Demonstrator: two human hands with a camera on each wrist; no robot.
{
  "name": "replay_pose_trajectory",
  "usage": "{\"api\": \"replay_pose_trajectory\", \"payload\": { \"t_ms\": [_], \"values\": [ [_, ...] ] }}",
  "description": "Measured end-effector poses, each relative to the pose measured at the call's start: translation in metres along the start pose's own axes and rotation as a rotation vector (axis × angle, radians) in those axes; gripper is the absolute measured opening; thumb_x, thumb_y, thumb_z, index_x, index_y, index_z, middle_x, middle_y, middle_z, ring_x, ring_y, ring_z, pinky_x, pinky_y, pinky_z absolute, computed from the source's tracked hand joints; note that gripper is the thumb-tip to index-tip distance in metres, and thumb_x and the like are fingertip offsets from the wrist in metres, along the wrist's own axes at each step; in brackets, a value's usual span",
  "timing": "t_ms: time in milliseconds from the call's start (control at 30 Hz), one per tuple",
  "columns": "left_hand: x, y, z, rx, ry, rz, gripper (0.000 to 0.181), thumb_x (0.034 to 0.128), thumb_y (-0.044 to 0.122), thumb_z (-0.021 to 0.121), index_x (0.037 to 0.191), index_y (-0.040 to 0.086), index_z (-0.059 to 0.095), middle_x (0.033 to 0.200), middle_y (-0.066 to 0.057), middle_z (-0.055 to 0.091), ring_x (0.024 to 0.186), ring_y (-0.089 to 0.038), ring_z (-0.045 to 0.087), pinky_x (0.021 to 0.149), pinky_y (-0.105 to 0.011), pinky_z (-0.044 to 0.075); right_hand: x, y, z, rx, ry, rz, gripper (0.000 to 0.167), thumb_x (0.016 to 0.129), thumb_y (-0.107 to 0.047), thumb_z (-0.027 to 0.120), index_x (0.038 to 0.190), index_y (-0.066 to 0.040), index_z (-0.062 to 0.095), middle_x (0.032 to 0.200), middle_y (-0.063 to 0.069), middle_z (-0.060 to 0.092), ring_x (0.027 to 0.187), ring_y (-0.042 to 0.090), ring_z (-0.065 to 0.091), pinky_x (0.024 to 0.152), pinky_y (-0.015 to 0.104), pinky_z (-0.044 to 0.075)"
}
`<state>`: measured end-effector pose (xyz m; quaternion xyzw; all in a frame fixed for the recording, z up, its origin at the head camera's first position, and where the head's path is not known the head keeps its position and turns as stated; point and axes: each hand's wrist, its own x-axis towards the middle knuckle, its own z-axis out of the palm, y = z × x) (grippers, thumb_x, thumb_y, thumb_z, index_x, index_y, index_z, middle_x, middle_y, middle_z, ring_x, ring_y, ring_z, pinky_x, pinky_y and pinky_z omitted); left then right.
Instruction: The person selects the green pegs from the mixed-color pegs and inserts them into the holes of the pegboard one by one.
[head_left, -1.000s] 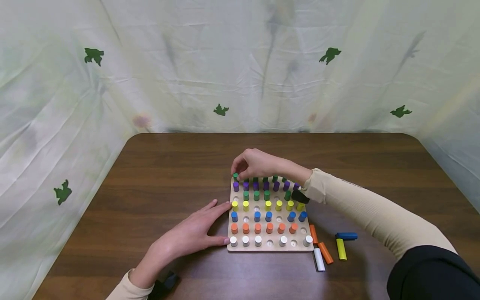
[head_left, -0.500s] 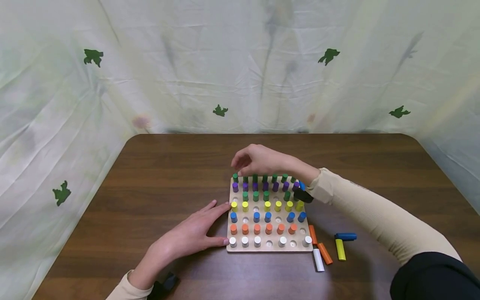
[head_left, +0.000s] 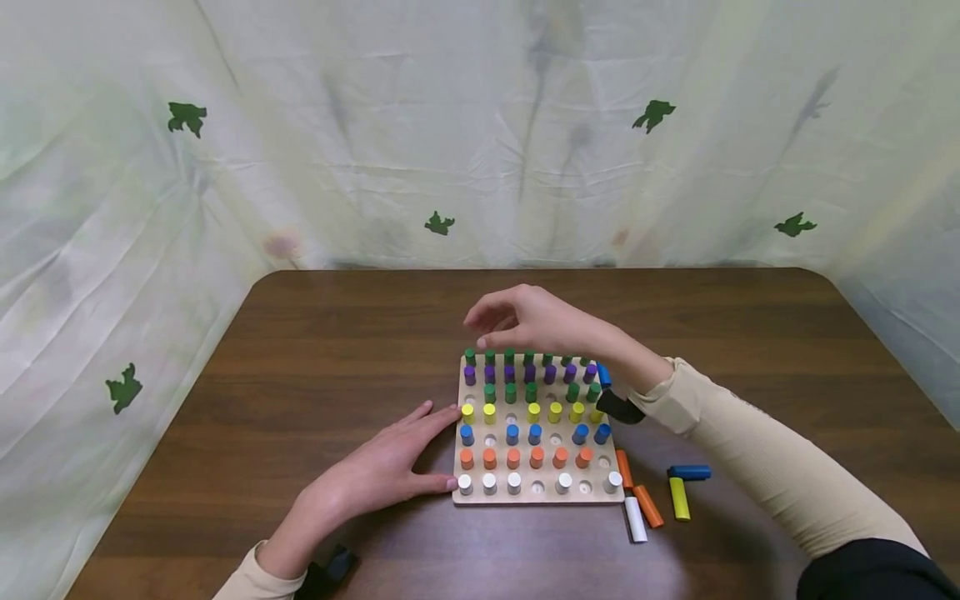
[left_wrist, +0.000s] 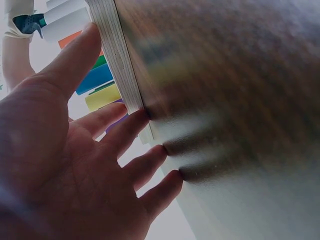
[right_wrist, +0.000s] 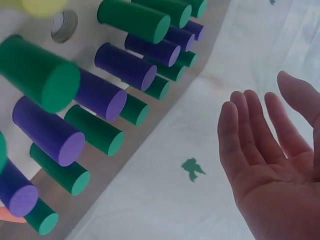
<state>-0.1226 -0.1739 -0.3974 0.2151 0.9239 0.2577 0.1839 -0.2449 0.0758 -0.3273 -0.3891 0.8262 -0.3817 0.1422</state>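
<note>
A wooden pegboard (head_left: 551, 498) lies on the table with rows of white, orange, blue, yellow, green and purple pegs standing in it. Several round holes show among the pegs. My left hand (head_left: 382, 458) rests at the board's left side, thumb and index finger touching its edge; in the left wrist view the other fingertips (left_wrist: 175, 177) meet the tabletop. Above the back row of green pegs (head_left: 490, 357) hovers my right hand (head_left: 536, 321), fingers loosely bent. The right wrist view shows its palm (right_wrist: 275, 185) bare, apart from the green and purple pegs (right_wrist: 47, 130).
Loose pegs lie right of the board: two orange (head_left: 648, 506), a white one (head_left: 635, 520), a blue one (head_left: 688, 472) and a yellow one (head_left: 679, 498). Another blue piece (head_left: 603, 374) shows by the board's back right corner. A pale curtain (head_left: 480, 125) hangs behind the table (head_left: 337, 333).
My right hand has let go of the green peg at the back left corner, which stands in the board, and has lifted and drawn back to the right. My left hand stays put.
</note>
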Motion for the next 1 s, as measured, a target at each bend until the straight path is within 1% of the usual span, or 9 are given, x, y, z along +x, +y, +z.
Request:
{"api": "replay_pose_trajectory", "payload": {
  "t_ms": [100,267,367,500,667,767,867,933,1000],
  "values": [
    [0.001,-0.001,0.001,0.004,0.0,0.015,0.085,0.0841,0.052,0.073,0.153,0.018,0.038,0.156,-0.001,0.036,0.147,-0.031,0.019,0.11,-0.057,0.028,-0.008,-0.002,0.002,0.013,0.016,0.007,0.026,0.093,-0.016,0.07,0.119,-0.015,0.067,0.112,-0.005,0.067,0.103,0.009,0.063,0.09,0.028,0.052],
    [0.002,-0.002,0.002,0.008,-0.003,0.017,0.084,0.0845,0.053,0.072,0.153,0.019,0.038,0.155,-0.001,0.037,0.147,-0.031,0.019,0.11,-0.058,0.028,-0.026,-0.003,0.006,-0.008,0.049,0.031,0.027,0.095,-0.019,0.068,0.122,-0.016,0.066,0.114,-0.005,0.066,0.103,0.009,0.063,0.088,0.031,0.053],
    [0.002,-0.002,0.003,0.008,-0.001,0.026,0.083,0.0846,0.053,0.072,0.152,0.019,0.038,0.155,-0.001,0.037,0.147,-0.031,0.02,0.11,-0.058,0.029,-0.039,-0.004,0.008,-0.035,0.093,0.053,0.028,0.096,-0.024,0.067,0.123,-0.017,0.066,0.114,-0.005,0.066,0.102,0.01,0.063,0.087,0.032,0.053],
    [0.001,-0.002,0.003,0.005,0.003,0.032,0.083,0.0845,0.051,0.073,0.152,0.018,0.039,0.155,-0.002,0.037,0.147,-0.031,0.02,0.11,-0.058,0.029,-0.061,-0.007,0.013,-0.071,0.17,0.086,0.032,0.096,-0.029,0.066,0.126,-0.017,0.064,0.119,-0.004,0.065,0.103,0.011,0.061,0.089,0.038,0.052],
    [0.0,-0.002,0.001,0.003,0.008,0.019,0.084,0.0839,0.049,0.075,0.152,0.017,0.039,0.155,-0.003,0.037,0.147,-0.031,0.02,0.11,-0.058,0.028,-0.089,-0.006,0.02,-0.069,0.234,0.111,0.037,0.095,-0.031,0.068,0.129,-0.019,0.062,0.122,-0.004,0.064,0.102,0.014,0.06,0.086,0.042,0.052],
    [-0.001,-0.003,0.001,0.007,0.008,0.014,0.084,0.0836,0.048,0.076,0.152,0.017,0.039,0.155,-0.002,0.037,0.147,-0.031,0.02,0.11,-0.057,0.029,-0.104,-0.004,0.025,-0.052,0.257,0.124,0.038,0.094,-0.034,0.069,0.128,-0.02,0.063,0.121,-0.004,0.064,0.102,0.015,0.06,0.086,0.042,0.052],
    [0.0,-0.004,0.001,0.004,-0.003,0.002,0.083,0.0842,0.048,0.075,0.152,0.017,0.039,0.155,-0.002,0.037,0.147,-0.031,0.02,0.11,-0.056,0.029,-0.118,-0.002,0.029,-0.046,0.282,0.16,0.037,0.093,-0.035,0.069,0.127,-0.022,0.064,0.12,-0.006,0.064,0.103,0.018,0.06,0.084,0.042,0.053],
    [-0.001,-0.004,0.0,0.009,-0.001,-0.013,0.08,0.0859,0.047,0.074,0.152,0.018,0.039,0.155,-0.003,0.037,0.147,-0.03,0.021,0.111,-0.054,0.03,-0.128,-0.001,0.031,-0.066,0.302,0.19,0.037,0.093,-0.037,0.069,0.127,-0.024,0.063,0.122,-0.008,0.062,0.104,0.019,0.06,0.083,0.042,0.053],
    [-0.003,-0.004,-0.003,0.048,0.026,-0.017,0.077,0.0881,0.044,0.072,0.152,0.017,0.039,0.155,-0.004,0.038,0.146,-0.031,0.023,0.111,-0.054,0.03,-0.138,0.0,0.033,-0.111,0.324,0.227,0.041,0.093,-0.041,0.068,0.13,-0.025,0.061,0.127,-0.006,0.06,0.107,0.021,0.059,0.084,0.044,0.053]
  ]
}}
